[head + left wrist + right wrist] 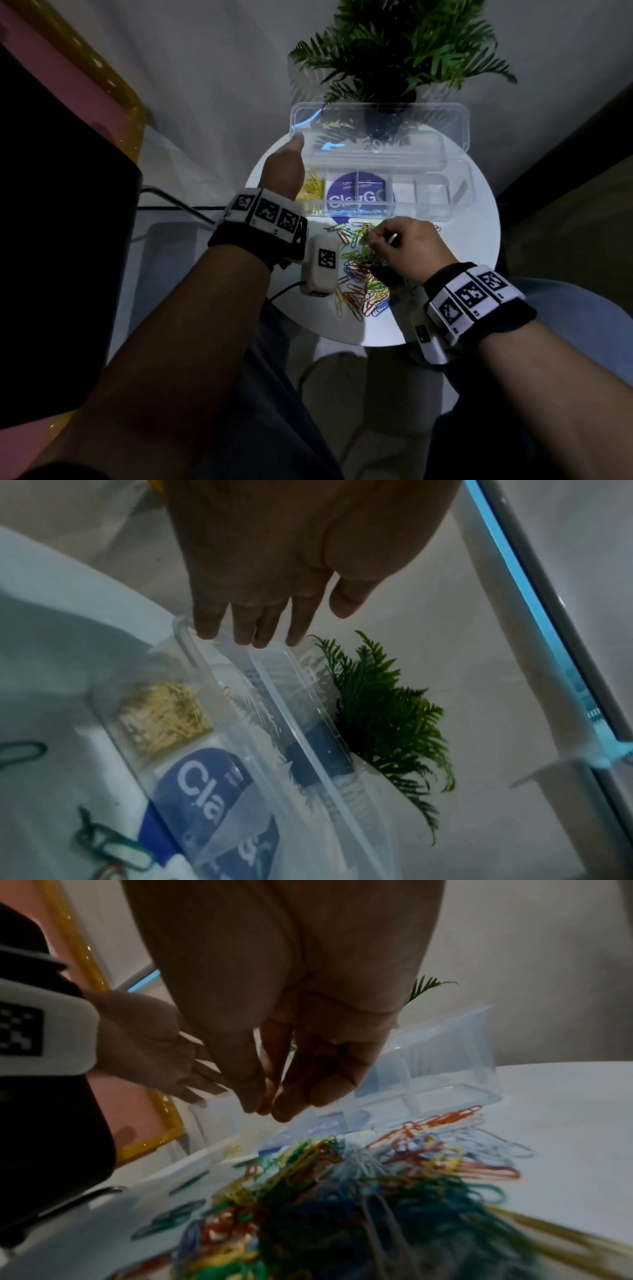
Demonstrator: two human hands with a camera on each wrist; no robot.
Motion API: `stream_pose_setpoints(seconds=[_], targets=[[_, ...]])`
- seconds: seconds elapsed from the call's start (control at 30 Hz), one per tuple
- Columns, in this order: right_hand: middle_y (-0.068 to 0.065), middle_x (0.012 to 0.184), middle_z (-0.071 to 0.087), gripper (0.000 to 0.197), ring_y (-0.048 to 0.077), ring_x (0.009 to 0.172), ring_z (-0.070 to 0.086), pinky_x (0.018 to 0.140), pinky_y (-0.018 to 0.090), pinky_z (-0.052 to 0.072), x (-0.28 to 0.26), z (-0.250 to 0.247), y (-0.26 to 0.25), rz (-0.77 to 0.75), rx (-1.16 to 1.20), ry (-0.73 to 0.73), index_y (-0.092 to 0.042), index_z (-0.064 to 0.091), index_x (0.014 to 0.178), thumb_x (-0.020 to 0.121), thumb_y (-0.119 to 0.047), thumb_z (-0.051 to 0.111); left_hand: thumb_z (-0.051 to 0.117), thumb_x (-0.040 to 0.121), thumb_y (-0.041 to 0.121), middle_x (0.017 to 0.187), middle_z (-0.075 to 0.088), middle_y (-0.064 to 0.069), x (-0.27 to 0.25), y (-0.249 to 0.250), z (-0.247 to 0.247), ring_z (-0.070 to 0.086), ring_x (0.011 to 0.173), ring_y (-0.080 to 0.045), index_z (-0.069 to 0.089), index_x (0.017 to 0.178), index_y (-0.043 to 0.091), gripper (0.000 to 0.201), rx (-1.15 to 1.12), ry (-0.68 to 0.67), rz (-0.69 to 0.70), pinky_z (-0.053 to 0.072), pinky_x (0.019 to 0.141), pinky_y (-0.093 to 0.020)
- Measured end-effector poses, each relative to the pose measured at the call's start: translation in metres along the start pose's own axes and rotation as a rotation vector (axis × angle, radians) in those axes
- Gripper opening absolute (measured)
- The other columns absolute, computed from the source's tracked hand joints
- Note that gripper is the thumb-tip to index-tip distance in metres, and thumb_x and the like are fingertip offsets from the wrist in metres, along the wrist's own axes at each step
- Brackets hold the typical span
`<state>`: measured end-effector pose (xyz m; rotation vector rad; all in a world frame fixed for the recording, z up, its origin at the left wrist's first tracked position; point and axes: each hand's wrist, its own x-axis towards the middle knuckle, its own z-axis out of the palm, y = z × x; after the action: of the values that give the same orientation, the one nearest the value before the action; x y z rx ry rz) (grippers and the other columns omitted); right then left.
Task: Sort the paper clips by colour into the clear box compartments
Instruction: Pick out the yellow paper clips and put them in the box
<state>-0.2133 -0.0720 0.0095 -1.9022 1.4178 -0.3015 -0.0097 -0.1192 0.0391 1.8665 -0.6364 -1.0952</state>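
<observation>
Fingertips over the pile, box steadied.
Right hand (pixel 407 245) hovers above the mixed paper clips (pixel 363 274) on the tabletop (pixel 462 308), fingertips drawn together; whether they pinch a clip, I cannot tell. Left hand (pixel 282 168), fingers straight, rests on the clear box (pixel 428 205), yellow clips (pixel 313 188) in its left end compartment. Best to lift one colour at a time, singly, avoiding tangles.
</observation>
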Motion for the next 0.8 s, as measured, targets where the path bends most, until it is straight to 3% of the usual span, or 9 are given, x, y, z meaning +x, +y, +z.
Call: stream_pose_setpoints(seconds=[0.07,0.13,0.23,0.37,0.53,0.63,0.73,0.8], targets=[[0.006,0.091,0.068,0.014,0.02,0.082,0.06,0.072,0.02,0.038,0.0,0.003,0.007,0.019,-0.094,-0.048,-0.011,0.071,0.093,0.087,-0.018,0.06,0.044,0.096,0.037,0.134,0.055,-0.005,-0.01,0.0,0.001,0.05,0.124,-0.02,0.056,0.128,0.013,0.042,0.143,-0.033,0.102,0.04,0.093,-0.02],[0.009,0.096,0.068,0.013,0.024,0.089,0.061,0.074,0.022,0.039,-0.001,0.008,0.012,0.027,-0.173,-0.118,-0.011,0.069,0.092,0.087,-0.016,0.058,0.046,0.096,0.031,0.128,0.059,-0.005,-0.019,-0.01,0.001,0.053,0.12,-0.018,0.059,0.123,0.014,0.035,0.238,-0.039,0.233,0.038,0.084,-0.015],[0.01,0.098,0.067,0.011,0.025,0.092,0.06,0.077,0.026,0.043,-0.002,0.014,0.011,0.021,-0.226,-0.173,-0.011,0.069,0.091,0.085,-0.013,0.059,0.054,0.086,0.027,0.118,0.062,-0.007,-0.029,-0.039,-0.003,0.056,0.112,-0.022,0.066,0.109,0.015,0.029,0.432,-0.025,0.363,0.042,0.095,-0.026],[0.011,0.1,0.062,0.012,0.029,0.094,0.059,0.081,0.032,0.046,0.005,0.018,0.005,0.024,-0.259,-0.14,-0.011,0.067,0.091,0.084,-0.016,0.058,0.05,0.083,0.025,0.118,0.06,-0.01,-0.037,-0.062,-0.004,0.051,0.117,-0.027,0.067,0.11,0.017,0.033,0.697,-0.074,0.458,0.036,0.102,-0.032],[0.011,0.107,0.055,0.022,0.029,0.099,0.056,0.082,0.033,0.045,0.012,0.019,-0.002,0.066,-0.289,-0.072,-0.013,0.064,0.1,0.088,-0.03,0.058,0.046,0.077,0.029,0.117,0.061,-0.006,-0.047,-0.066,-0.011,0.054,0.114,-0.025,0.064,0.113,0.017,0.042,0.718,-0.044,0.586,0.039,0.099,-0.041],[0.009,0.108,0.053,0.032,0.028,0.098,0.056,0.083,0.035,0.046,0.016,0.023,-0.007,0.088,-0.354,-0.097,-0.014,0.065,0.097,0.081,-0.042,0.065,0.054,0.081,0.019,0.111,0.059,-0.004,-0.06,-0.069,-0.014,0.052,0.109,-0.024,0.063,0.108,0.014,0.029,0.566,0.06,0.64,0.035,0.098,-0.032],[0.008,0.109,0.053,0.025,0.028,0.1,0.057,0.083,0.033,0.047,0.019,0.026,-0.009,0.088,-0.341,-0.065,-0.016,0.068,0.101,0.081,-0.031,0.066,0.057,0.085,0.01,0.099,0.052,0.005,-0.072,-0.071,-0.01,0.054,0.094,-0.014,0.063,0.101,0.014,0.017,0.442,0.048,0.6,0.039,0.087,-0.021],[0.009,0.109,0.054,0.018,0.029,0.101,0.057,0.08,0.031,0.045,0.019,0.027,-0.008,0.074,-0.329,-0.052,-0.017,0.069,0.1,0.084,-0.023,0.062,0.055,0.088,0.01,0.093,0.057,0.005,-0.076,-0.073,-0.006,0.053,0.077,-0.005,0.063,0.096,0.016,0.013,0.375,-0.043,0.47,0.04,0.073,-0.011]])
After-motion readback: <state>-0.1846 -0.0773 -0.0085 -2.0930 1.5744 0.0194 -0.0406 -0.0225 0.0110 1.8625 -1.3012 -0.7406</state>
